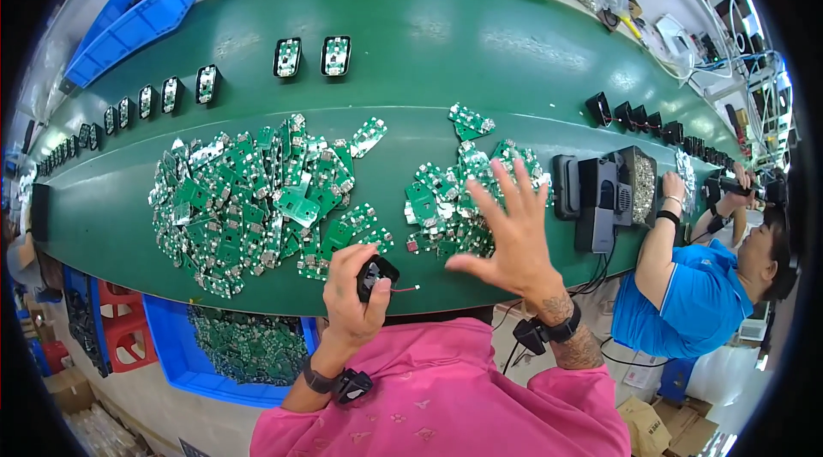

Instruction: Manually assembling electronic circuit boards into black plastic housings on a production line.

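My left hand (345, 290) is closed around a small black plastic housing (375, 272) at the table's near edge. A thin red wire with a white plug (416, 288) sticks out of it to the right. My right hand (519, 234), fingers spread and holding nothing, hovers over the smaller pile of green circuit boards (435, 191). A larger pile of the same boards (249, 200) lies to the left. Farther back stand two black housings with boards in them, one on the left (287, 57) and one on the right (336, 56).
Filled housings (207, 84) line up toward the far left, near a blue bin (141, 15). Black devices (597, 200) and a tray of small parts (641, 183) stand right. Behind them run several black housings (624, 116). A co-worker in blue (686, 294) sits right. A blue crate (163, 354) holds boards below.
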Available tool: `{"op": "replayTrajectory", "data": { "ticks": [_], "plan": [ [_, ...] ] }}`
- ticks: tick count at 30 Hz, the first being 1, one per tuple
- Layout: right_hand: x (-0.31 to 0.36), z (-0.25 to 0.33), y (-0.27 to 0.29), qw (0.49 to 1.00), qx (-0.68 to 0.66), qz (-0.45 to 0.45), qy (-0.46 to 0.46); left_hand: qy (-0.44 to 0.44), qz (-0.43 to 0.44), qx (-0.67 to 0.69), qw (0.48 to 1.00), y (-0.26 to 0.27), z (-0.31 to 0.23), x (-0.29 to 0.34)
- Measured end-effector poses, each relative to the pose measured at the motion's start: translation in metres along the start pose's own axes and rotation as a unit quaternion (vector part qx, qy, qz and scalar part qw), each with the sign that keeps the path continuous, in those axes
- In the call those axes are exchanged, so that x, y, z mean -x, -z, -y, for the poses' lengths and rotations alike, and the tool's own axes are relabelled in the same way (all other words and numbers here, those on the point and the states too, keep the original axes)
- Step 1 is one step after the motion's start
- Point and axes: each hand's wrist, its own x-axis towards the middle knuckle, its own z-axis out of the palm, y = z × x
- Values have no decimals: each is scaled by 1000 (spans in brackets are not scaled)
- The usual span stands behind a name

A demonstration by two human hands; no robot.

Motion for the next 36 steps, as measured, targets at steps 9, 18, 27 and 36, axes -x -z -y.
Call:
{"op": "replayTrajectory", "data": {
  "ticks": [9,18,27,36],
  "plan": [
    [-101,-22,-31,995,36,45,-77,42,87,19,995,-1,-24,-14],
    [-61,34,-55,994,16,2,107,182,12,53,982,2,3,-11],
    [-52,0,-43,996,57,-33,63,188,-43,23,981,2,10,-38],
    [24,32,-42,998,5,1,68,204,-56,121,970,-1,-13,-18]
  ]
}}
